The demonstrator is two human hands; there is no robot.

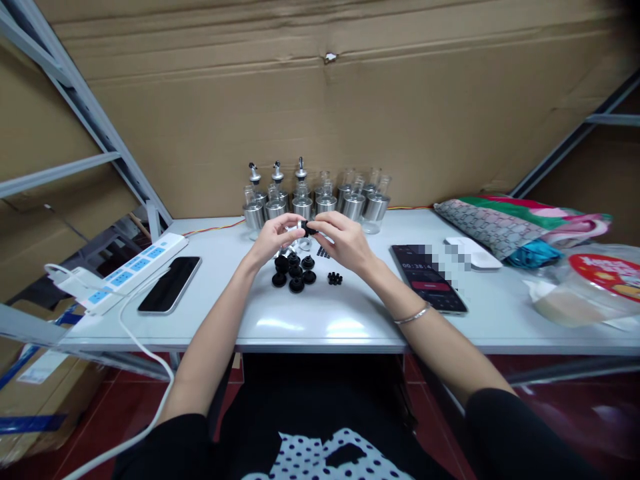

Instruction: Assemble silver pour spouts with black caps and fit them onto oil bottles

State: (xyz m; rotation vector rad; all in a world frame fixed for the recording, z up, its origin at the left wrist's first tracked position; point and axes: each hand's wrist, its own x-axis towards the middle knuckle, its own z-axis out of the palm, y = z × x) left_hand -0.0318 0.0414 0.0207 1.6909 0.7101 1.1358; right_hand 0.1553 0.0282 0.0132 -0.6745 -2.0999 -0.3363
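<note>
Both my hands meet above the middle of the white table. My left hand pinches a small pale spout piece, and my right hand grips a black stopper pressed against it. Just below them lies a cluster of several black stoppers and a smaller black ring part. Behind the hands stand several glass bottles with steel bases; three on the left carry pourer tops.
A dark phone and a white power strip with a cable lie on the left. On the right lie a phone showing a timer, a white flat box, patterned bags and a plastic bag. Cardboard lines the back.
</note>
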